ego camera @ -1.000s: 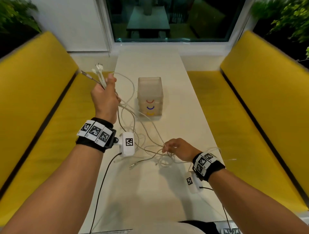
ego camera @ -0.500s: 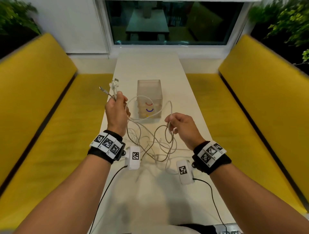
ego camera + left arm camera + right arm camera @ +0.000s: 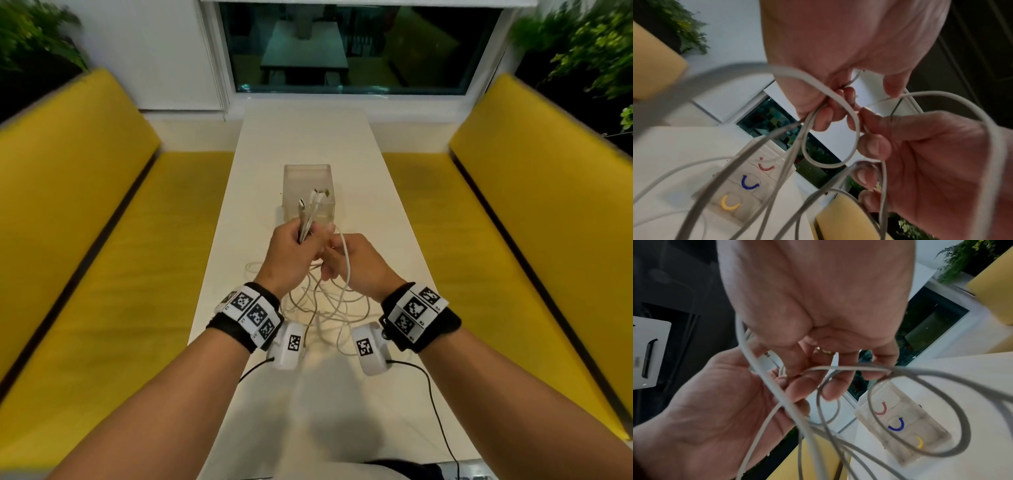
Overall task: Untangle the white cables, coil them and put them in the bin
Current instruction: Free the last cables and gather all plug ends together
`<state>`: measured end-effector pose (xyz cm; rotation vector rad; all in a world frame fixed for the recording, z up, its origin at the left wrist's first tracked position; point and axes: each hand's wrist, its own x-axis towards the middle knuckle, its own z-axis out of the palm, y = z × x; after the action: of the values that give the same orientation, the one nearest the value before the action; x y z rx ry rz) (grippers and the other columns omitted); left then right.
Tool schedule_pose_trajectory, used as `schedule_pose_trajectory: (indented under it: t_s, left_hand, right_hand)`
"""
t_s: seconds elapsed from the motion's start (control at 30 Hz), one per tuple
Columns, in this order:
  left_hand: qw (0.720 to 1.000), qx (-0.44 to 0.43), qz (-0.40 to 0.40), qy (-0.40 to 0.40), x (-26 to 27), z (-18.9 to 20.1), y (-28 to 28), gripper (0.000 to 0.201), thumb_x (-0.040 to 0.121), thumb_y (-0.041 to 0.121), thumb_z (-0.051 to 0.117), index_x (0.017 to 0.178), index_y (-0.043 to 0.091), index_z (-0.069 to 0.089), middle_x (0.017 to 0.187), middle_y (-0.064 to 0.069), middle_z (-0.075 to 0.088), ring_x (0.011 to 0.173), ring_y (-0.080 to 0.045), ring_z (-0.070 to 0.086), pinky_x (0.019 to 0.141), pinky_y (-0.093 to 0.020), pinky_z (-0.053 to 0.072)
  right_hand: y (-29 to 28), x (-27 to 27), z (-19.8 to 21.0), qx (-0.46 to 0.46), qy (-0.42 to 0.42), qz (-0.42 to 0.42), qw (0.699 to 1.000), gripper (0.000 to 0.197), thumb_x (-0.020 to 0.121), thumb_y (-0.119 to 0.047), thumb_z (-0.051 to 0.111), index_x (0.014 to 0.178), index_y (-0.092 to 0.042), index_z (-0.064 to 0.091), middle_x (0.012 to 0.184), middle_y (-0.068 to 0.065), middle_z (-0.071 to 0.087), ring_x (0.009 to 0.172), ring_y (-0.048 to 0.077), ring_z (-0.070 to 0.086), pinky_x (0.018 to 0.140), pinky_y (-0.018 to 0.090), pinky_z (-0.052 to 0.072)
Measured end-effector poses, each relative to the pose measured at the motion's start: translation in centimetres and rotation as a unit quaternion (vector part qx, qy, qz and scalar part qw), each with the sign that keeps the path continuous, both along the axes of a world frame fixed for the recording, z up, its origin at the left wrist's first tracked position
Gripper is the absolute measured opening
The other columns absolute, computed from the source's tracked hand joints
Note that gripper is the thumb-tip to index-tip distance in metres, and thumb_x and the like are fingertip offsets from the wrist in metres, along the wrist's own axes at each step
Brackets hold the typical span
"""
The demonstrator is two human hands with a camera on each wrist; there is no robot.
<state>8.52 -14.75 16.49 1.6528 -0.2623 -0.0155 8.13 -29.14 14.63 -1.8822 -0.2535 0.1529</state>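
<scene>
Both your hands meet above the table [image 3: 308, 137]: your left hand [image 3: 294, 255] grips the cables [image 3: 329, 305] near their plugs, your right hand [image 3: 359, 263] pinches one strand. Loose loops hang between your wrists, partly hiding the bin [image 3: 306, 178] just beyond; yellow benches [image 3: 102, 240] flank you.

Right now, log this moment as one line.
left hand: grips cable ends | right hand: pinches cables | tangled, uncoiled | bin: no cables inside

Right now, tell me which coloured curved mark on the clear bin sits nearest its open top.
The red curved mark; the blue mark sits below it, the yellow mark lowest.
</scene>
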Motion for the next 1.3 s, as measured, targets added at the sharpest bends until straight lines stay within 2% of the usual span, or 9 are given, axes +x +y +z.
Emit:
schedule_pose_trajectory:
  t_s: [0.07,0.17,0.3,0.47,0.57,0.7,0.87,1.1,1.3]
  left_hand:
    - [1.0,-0.016,-0.022,0.003,0.2,0.1,0.3,0.019,0.098,0.007,0.061,0.083,-0.004,0.058,0.057,0.002,0.065,0.047,-0.015,0.061,0.05,-0.022,0.049]
    - [0.999,0.03,-0.009,-0.033,0.8,-0.4,0.7,0.021,0.098,0.008,0.062,0.094,-0.013,0.06,0.069,-0.01,0.066,0.056,-0.014,0.063,0.054,-0.024,0.051]
    - [0.997,0.007,0.061,-0.049,2.5,0.2,1.5,0.021,0.102,0.017,0.058,0.083,0.01,0.064,0.055,0.012,0.056,0.05,-0.001,0.047,0.051,-0.018,0.039]
    - [0.983,-0.152,0.105,-0.021,4.6,2.9,3.0,0.023,0.104,0.016,0.052,0.082,0.011,0.055,0.053,0.006,0.039,0.043,-0.007,0.032,0.043,-0.023,0.029]
    - [0.973,-0.198,0.108,-0.046,5.8,4.8,4.2,0.025,0.105,0.021,0.049,0.082,0.011,0.053,0.047,0.01,0.034,0.042,-0.008,0.029,0.044,-0.025,0.027]
    - [0.971,-0.207,0.104,-0.059,6.5,5.8,4.8,0.025,0.104,0.025,0.05,0.083,0.011,0.053,0.05,0.007,0.033,0.042,-0.01,0.028,0.044,-0.025,0.027]
    - [0.983,-0.169,0.057,-0.039,5.4,4.3,3.4,0.025,0.102,0.028,0.054,0.085,0.009,0.056,0.053,0.005,0.037,0.045,-0.009,0.03,0.046,-0.025,0.028]
    - [0.989,-0.148,0.006,-0.008,4.0,3.2,1.5,0.018,0.103,0.02,0.054,0.092,0.008,0.061,0.07,-0.005,0.058,0.043,-0.003,0.044,0.045,-0.023,0.028]
    - [0.984,-0.177,0.031,0.004,4.3,2.7,2.7,0.012,0.102,0.018,0.057,0.1,0.008,0.064,0.084,-0.008,0.071,0.042,-0.005,0.038,0.044,-0.023,0.029]
  right_hand:
    - [-0.1,0.0,0.2,-0.016,-0.015,-0.012,1.0,0.031,0.103,-0.028,0.052,0.088,-0.013,0.075,0.066,0.018,0.068,0.055,0.005,0.058,0.062,0.021,0.046]
    - [-0.2,0.1,0.3,-0.013,-0.001,-0.016,1.0,0.027,0.103,-0.017,0.052,0.089,-0.003,0.071,0.069,0.016,0.071,0.06,0.01,0.059,0.063,0.024,0.047]
    - [-0.4,0.1,-0.3,0.039,0.029,0.01,0.999,0.026,0.104,-0.019,0.05,0.086,-0.006,0.064,0.074,0.009,0.068,0.067,0.012,0.061,0.059,0.019,0.044]
    - [-1.9,-0.4,-5.9,0.065,0.104,0.005,0.992,0.03,0.103,-0.026,0.053,0.095,-0.001,0.067,0.091,0.004,0.072,0.087,0.016,0.065,0.075,0.036,0.049]
    - [-2.7,-1.7,-9.6,-0.013,0.14,0.036,0.989,0.018,0.098,-0.02,0.061,0.084,-0.018,0.073,0.095,-0.007,0.074,0.087,0.006,0.065,0.072,0.025,0.048]
    - [-3.1,-2.7,-11.3,-0.094,0.165,0.02,0.982,0.02,0.094,-0.008,0.057,0.082,-0.013,0.072,0.083,-0.006,0.069,0.077,0.003,0.061,0.065,0.012,0.044]
    - [-1.8,-1.7,-7.9,0.06,0.051,-0.098,0.992,0.019,0.086,-0.002,0.058,0.099,-0.012,0.068,0.088,0.002,0.065,0.071,0.009,0.056,0.059,0.013,0.043]
    - [0.2,-0.9,-2.7,0.124,0.055,0.01,0.991,0.027,0.083,-0.016,0.06,0.106,-0.026,0.072,0.093,0.0,0.061,0.079,0.02,0.053,0.06,0.029,0.044]
    - [-0.5,-1.2,-2.6,0.341,0.174,0.018,0.923,0.009,0.09,-0.019,0.062,0.093,-0.01,0.063,0.109,0.016,0.064,0.082,0.026,0.06,0.062,0.037,0.043]
